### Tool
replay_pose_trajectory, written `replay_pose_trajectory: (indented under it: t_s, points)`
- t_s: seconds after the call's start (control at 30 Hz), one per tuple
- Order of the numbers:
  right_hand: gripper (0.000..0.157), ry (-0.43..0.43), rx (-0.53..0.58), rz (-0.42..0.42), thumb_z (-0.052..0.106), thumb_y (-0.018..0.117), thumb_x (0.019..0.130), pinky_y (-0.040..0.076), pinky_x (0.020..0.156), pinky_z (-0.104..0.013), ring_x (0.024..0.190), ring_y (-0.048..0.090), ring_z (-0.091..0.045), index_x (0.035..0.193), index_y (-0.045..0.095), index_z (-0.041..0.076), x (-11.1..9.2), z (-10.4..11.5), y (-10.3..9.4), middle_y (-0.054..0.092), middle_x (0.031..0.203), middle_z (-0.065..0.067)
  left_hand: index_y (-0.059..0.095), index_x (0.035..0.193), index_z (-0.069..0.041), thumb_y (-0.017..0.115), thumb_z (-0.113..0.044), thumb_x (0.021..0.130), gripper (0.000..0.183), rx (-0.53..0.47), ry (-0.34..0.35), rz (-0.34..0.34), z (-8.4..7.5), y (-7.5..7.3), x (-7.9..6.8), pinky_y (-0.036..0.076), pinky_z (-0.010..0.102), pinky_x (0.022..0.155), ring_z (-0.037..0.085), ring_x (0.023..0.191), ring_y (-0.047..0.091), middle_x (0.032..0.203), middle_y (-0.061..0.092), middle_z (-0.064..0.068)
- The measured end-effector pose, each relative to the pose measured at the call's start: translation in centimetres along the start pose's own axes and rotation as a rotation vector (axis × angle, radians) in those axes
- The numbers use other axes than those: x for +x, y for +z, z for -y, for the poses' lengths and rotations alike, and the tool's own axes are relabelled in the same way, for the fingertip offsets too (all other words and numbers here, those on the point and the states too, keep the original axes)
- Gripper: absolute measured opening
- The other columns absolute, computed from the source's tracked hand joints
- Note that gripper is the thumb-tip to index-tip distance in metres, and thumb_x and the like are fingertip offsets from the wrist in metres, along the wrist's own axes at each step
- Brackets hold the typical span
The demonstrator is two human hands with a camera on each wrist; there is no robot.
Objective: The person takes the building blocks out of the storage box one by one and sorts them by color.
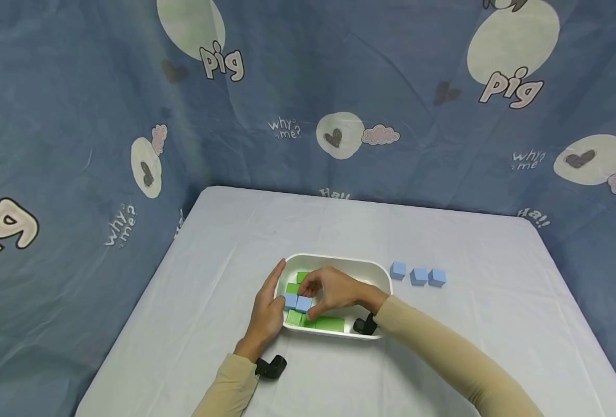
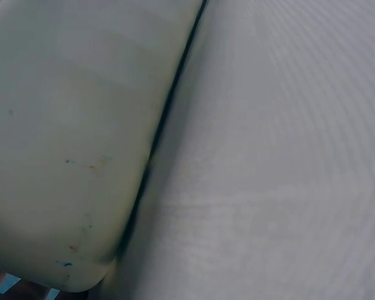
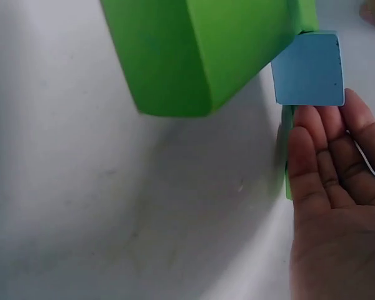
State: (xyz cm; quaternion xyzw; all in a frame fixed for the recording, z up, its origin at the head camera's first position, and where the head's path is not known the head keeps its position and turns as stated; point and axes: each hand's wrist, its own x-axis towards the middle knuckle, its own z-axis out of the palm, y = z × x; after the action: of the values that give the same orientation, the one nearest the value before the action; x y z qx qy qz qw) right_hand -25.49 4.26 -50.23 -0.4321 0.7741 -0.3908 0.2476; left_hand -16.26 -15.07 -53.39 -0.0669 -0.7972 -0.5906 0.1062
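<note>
A white tray [image 1: 360,265] with rounded corners lies on the table. My left hand [image 1: 264,318] holds its left end, thumb over the rim and index finger extended along the outside. Inside the tray, my right hand [image 1: 335,288] is beside a blue cube [image 1: 303,304], its nearly straight fingertips [image 3: 357,106] right at the cube's edge. Another blue cube [image 1: 290,300] sits directly left of it, by the left thumb. Green blocks stand around them, a longer one [image 1: 330,324] along the near wall. The left wrist view shows mostly the tray's outer wall [image 2: 69,125].
Three blue cubes stand on the table right of the tray: one [image 1: 398,270] close to its rim, then a second [image 1: 419,277] and a third [image 1: 436,277] nearly side by side. A white cloth [image 1: 224,231] covers the table. Behind hangs a blue printed curtain [image 1: 412,168].
</note>
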Motion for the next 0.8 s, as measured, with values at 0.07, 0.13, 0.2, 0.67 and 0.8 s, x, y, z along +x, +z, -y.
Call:
replay_pose_trajectory:
  t_s: [0.07, 0.13, 0.2, 0.67, 0.8]
  points:
    - [0.042, 0.020, -0.011, -0.002, 0.019, 0.094, 0.069, 0.056, 0.083, -0.026, 0.087, 0.065, -0.007, 0.106, 0.073, 0.010, 0.0, -0.1, 0.1, 0.071, 0.095, 0.009, 0.033, 0.158, -0.002, 0.039, 0.017, 0.080, 0.081, -0.004, -0.008, -0.005, -0.4, 0.1, 0.0, 0.017, 0.049, 0.123, 0.028, 0.151, 0.025, 0.163, 0.033, 0.014]
    - [0.043, 0.036, -0.029, -0.002, 0.020, 0.094, 0.069, 0.056, 0.082, -0.025, 0.087, 0.065, -0.006, 0.105, 0.073, 0.011, 0.0, -0.2, 0.2, 0.070, 0.094, 0.010, 0.033, 0.158, -0.002, 0.039, 0.017, 0.080, 0.081, -0.002, -0.006, -0.007, -0.5, 0.1, 0.1, 0.017, 0.049, 0.123, 0.029, 0.151, 0.025, 0.162, 0.033, 0.014]
    - [0.042, 0.047, -0.047, -0.001, 0.020, 0.094, 0.068, 0.055, 0.082, -0.024, 0.086, 0.065, -0.006, 0.104, 0.072, 0.012, 0.0, -0.2, 0.2, 0.070, 0.093, 0.012, 0.033, 0.158, -0.003, 0.039, 0.017, 0.080, 0.081, -0.003, -0.010, -0.006, -0.6, 0.1, 0.1, 0.017, 0.048, 0.123, 0.027, 0.151, 0.025, 0.162, 0.033, 0.013]
    - [0.025, 0.009, -0.107, -0.030, 0.010, 0.085, 0.076, 0.055, 0.072, -0.021, 0.078, 0.061, -0.006, 0.098, 0.075, 0.010, 0.0, -0.4, 0.5, 0.070, 0.085, 0.007, 0.031, 0.159, -0.002, 0.037, 0.017, 0.081, 0.080, 0.009, -0.054, -0.004, 0.1, 0.4, -0.1, 0.016, 0.048, 0.123, 0.028, 0.152, 0.023, 0.163, 0.031, 0.014]
    - [0.024, -0.004, -0.128, -0.080, 0.007, 0.080, 0.075, 0.054, 0.070, -0.023, 0.077, 0.060, -0.006, 0.098, 0.075, 0.011, -0.3, -0.3, 0.1, 0.069, 0.084, 0.007, 0.032, 0.160, -0.008, 0.038, 0.015, 0.082, 0.081, 0.026, -0.025, 0.001, 0.1, 0.3, 0.0, 0.017, 0.043, 0.123, 0.023, 0.151, 0.024, 0.163, 0.033, 0.008]
